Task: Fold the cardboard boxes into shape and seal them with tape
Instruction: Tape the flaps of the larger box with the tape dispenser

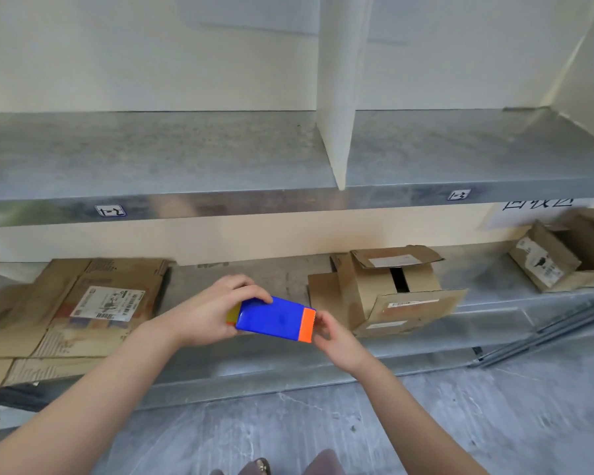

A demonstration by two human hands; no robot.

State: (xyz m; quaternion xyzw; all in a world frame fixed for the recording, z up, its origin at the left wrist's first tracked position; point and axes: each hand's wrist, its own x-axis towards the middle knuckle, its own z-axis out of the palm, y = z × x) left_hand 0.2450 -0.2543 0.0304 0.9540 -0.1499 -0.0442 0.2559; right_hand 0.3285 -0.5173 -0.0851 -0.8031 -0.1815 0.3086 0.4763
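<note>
My left hand grips a blue tape dispenser with an orange toothed end, held in the air in front of the lower shelf. My right hand is at the orange end, its fingers curled around or pinching something there; the tape itself is too small to make out. A part-folded cardboard box with loose top flaps sits on the lower shelf just right of my hands. A stack of flattened cardboard boxes lies on the same shelf to the left.
Another open cardboard box stands at the far right of the lower metal shelf. The upper metal shelf has a white divider. Metal rods lean at the right. Grey floor lies below.
</note>
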